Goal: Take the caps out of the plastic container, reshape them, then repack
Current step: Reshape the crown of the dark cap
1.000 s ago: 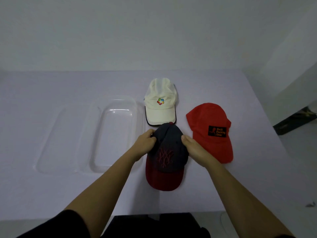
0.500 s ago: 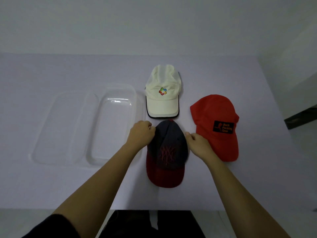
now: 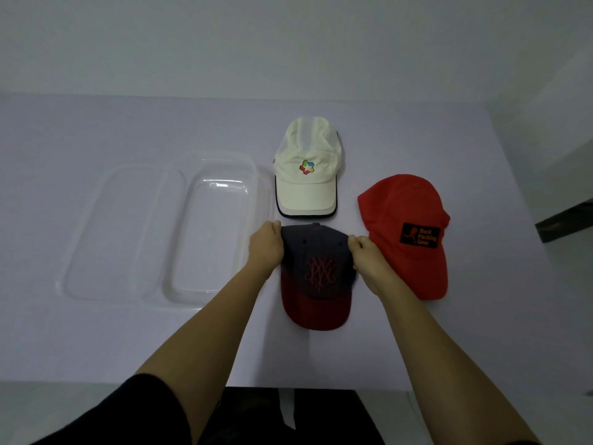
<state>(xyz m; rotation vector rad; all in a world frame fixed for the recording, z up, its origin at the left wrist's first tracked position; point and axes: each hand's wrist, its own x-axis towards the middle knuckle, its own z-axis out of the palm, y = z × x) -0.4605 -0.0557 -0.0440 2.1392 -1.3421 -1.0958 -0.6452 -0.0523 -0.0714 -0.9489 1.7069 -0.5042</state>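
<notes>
A navy cap with a dark red brim (image 3: 316, 277) lies flat on the white table in front of me, brim toward me. My left hand (image 3: 265, 248) grips the left side of its crown and my right hand (image 3: 369, 256) grips the right side. A cream cap with a coloured logo (image 3: 306, 175) lies just behind it. A red cap with a black patch (image 3: 407, 229) lies to the right, touching my right hand. The clear plastic container (image 3: 208, 287) sits to the left with nothing in it.
A clear lid (image 3: 106, 232) lies left of the container, overlapping it. The white table (image 3: 96, 342) ends at a near edge above my dark clothing. A wall stands behind, and a dark object (image 3: 564, 223) shows beyond the table's right edge.
The camera has tilted, so the scene sits a little differently in the frame. Both hands stay on the navy cap's crown, spread slightly wider at its sides, and the crown looks flatter.
</notes>
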